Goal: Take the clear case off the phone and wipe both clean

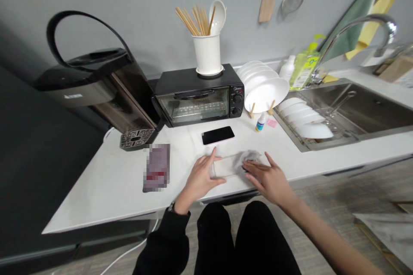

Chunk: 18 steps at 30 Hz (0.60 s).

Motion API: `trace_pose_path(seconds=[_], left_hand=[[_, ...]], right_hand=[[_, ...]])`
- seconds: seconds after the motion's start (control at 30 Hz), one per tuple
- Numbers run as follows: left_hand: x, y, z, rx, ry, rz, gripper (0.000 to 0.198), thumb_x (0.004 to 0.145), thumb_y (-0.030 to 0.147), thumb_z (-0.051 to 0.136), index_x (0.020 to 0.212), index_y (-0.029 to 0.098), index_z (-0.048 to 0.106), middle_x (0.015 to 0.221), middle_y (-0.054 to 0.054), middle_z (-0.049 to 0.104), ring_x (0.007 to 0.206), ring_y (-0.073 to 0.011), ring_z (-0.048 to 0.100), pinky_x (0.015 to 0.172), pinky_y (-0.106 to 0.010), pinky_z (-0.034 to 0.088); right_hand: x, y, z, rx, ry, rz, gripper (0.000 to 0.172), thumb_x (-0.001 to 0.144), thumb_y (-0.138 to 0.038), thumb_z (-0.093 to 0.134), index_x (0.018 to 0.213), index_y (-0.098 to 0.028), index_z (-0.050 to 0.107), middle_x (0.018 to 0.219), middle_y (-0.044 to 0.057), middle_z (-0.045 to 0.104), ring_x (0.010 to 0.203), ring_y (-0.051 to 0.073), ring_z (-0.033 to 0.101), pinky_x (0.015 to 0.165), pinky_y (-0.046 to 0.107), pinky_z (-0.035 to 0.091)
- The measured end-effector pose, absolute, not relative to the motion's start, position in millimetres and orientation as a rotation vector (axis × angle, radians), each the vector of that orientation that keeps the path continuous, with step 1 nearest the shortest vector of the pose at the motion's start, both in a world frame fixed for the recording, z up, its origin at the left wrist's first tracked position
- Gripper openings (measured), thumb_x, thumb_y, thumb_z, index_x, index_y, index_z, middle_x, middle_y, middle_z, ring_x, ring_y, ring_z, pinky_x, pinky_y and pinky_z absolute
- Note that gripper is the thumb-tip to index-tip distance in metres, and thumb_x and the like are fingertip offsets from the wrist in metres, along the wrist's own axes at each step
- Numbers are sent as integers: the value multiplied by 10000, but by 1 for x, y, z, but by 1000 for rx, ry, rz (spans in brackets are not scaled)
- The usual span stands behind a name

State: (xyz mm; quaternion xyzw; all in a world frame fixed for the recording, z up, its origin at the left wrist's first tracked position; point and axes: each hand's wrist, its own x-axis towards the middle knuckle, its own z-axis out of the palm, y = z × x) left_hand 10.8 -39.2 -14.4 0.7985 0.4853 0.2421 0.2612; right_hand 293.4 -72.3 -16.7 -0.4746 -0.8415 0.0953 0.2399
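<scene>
A small grey-white cloth (pixel 236 163) lies on the white counter (pixel 106 189) near its front edge. My left hand (pixel 201 178) rests at the cloth's left end, fingers stretched out and curled lightly around it. My right hand (pixel 268 177) lies flat on the cloth's right part, fingers spread. A black phone (pixel 218 135) lies just behind the cloth.
A black toaster oven (pixel 198 96) carries a white holder of chopsticks (pixel 207 51). White plates (pixel 264 88) stand in a rack beside the sink (pixel 355 109), which holds more plates. A water dispenser (pixel 97 81) stands at left. A blurred dark item (pixel 157 167) lies left of my hands.
</scene>
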Motion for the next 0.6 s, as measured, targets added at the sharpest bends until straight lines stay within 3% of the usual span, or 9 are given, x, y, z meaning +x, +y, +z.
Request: trace_pose_path(seconds=[0.1, 0.2, 0.3, 0.43, 0.53, 0.6], left_hand=[[11, -35, -20, 2175, 1303, 667, 1173, 805, 362, 879, 1705, 337, 128, 1427, -93, 664, 1333, -329, 559, 1158, -536, 403], [8, -35, -21, 2159, 1333, 683, 1081, 841, 317, 822, 1704, 299, 172, 1428, -125, 632, 1301, -329, 567, 1110, -518, 459], [8, -40, -17, 2181, 1322, 679, 1091, 834, 262, 809, 1706, 308, 156, 1428, -106, 633, 1306, -321, 554, 1126, -505, 447], [12, -41, -14, 2172, 1329, 672, 1177, 807, 313, 869, 1707, 329, 110, 1440, -81, 649, 1344, -316, 545, 1167, -510, 403], [14, -36, -15, 2201, 1302, 647, 1159, 824, 346, 862, 1706, 331, 111, 1460, -87, 650, 1373, -325, 536, 1181, -531, 378], [13, -34, -16, 2206, 1296, 652, 1122, 838, 377, 850, 1704, 321, 140, 1453, -100, 653, 1365, -330, 546, 1176, -538, 384]], right_hand=[[257, -62, -23, -1297, -2285, 154, 545, 1012, -519, 633, 1391, -130, 675, 1414, 206, 681, 1353, 381, 638, 1273, 668, 289], [212, -66, -23, -1148, -2306, 300, 631, 973, -609, 655, 1380, -128, 675, 1416, 190, 688, 1373, 350, 627, 1286, 593, 320], [220, -76, -17, -1062, -2342, 440, 547, 1005, -601, 616, 1358, -190, 693, 1387, 134, 720, 1337, 283, 664, 1313, 536, 286], [281, -76, -10, -1208, -2346, 336, 351, 1091, -407, 523, 1348, -250, 704, 1347, 86, 748, 1285, 256, 701, 1307, 565, 280], [283, -68, -14, -1304, -2314, 194, 365, 1075, -395, 550, 1354, -210, 694, 1344, 131, 744, 1295, 304, 692, 1285, 624, 295], [254, -64, -18, -1304, -2287, 176, 467, 1033, -473, 611, 1372, -158, 675, 1383, 186, 711, 1351, 353, 646, 1267, 644, 318]])
